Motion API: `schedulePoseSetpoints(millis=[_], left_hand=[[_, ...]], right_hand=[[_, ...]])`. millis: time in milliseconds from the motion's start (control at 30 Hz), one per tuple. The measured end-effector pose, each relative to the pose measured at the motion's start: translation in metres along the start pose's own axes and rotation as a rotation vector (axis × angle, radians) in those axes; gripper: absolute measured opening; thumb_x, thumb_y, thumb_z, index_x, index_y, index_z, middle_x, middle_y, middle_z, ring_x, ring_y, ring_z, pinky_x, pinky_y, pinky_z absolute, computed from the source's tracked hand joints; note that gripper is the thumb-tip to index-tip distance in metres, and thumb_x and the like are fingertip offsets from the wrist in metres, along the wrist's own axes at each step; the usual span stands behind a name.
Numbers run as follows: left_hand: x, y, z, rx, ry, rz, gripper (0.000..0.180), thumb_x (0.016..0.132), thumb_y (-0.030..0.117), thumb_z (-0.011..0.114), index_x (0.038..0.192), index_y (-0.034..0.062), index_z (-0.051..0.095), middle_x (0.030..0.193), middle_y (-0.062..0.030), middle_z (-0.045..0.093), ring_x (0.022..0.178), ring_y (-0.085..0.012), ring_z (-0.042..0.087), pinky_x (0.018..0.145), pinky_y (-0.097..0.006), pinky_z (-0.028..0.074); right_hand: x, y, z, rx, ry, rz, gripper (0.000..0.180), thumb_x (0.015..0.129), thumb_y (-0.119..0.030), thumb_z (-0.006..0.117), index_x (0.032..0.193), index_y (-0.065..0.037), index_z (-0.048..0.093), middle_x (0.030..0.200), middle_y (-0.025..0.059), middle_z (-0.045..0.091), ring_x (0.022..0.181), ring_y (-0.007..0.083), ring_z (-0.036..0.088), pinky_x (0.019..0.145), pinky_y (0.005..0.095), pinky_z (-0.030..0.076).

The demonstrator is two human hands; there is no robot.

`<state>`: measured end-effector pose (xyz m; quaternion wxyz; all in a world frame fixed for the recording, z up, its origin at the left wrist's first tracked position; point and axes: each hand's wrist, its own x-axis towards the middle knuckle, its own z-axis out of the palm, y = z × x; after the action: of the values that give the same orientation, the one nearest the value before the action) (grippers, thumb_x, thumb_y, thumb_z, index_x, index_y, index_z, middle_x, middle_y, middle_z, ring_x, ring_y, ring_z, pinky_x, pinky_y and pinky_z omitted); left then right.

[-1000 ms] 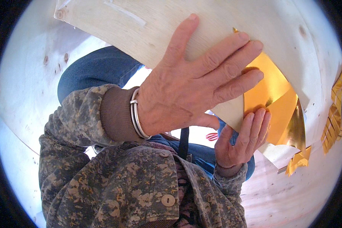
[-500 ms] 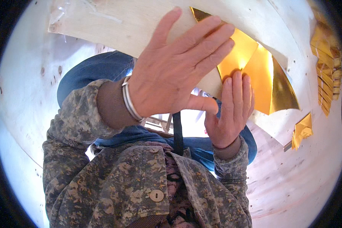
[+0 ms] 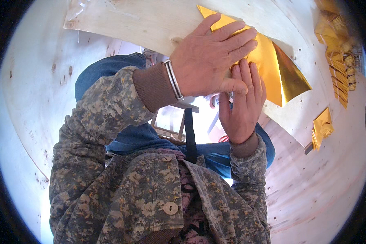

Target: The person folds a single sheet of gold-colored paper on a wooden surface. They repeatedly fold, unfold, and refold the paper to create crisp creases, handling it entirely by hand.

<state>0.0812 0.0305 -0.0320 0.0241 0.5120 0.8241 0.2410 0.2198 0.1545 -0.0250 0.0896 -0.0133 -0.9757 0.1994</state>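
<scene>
Pale plywood desk (image 3: 122, 24): left hand (image 3: 209, 61) flat, fingers spread, pins gold foil sheet (image 3: 278, 69); right hand (image 3: 242, 103) open beneath; firm, even pressure would crease cleanly.

clear plastic bag (image 3: 82, 9) at board's top-left corner

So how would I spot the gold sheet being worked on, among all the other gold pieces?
Find the pale wooden board across the person's lap. On it, under the left hand and right hand, lies a shiny gold foil sheet, large and folded to a point, unlike the small folded gold pieces lying farther right.
</scene>
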Motion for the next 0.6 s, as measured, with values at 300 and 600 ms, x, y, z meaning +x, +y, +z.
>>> schedulePoseSetpoints(millis=[300, 600], left_hand=[[0.002, -0.004, 0.002, 0.112, 0.008, 0.048, 0.067, 0.094, 0.058, 0.044, 0.142, 0.0121, 0.05, 0.151, -0.0037, 0.045, 0.141, -0.0237, 0.037, 0.118, -0.049, 0.021], [0.001, -0.01, 0.002, 0.076, -0.012, 0.071, 0.066, 0.093, 0.058, 0.046, 0.142, 0.0151, 0.052, 0.154, -0.0018, 0.042, 0.143, -0.0228, 0.035, 0.119, -0.051, 0.018]], right_hand=[[-0.003, 0.002, 0.003, 0.034, 0.017, -0.005, 0.055, 0.079, -0.005, 0.068, 0.133, 0.0, 0.058, 0.146, 0.017, 0.051, 0.14, 0.0368, 0.043, 0.114, 0.0519, 0.032], [-0.003, 0.0, 0.0, 0.052, -0.005, 0.012, 0.06, 0.076, -0.004, 0.069, 0.134, 0.0, 0.056, 0.148, 0.0174, 0.05, 0.141, 0.0369, 0.042, 0.114, 0.0526, 0.032]])
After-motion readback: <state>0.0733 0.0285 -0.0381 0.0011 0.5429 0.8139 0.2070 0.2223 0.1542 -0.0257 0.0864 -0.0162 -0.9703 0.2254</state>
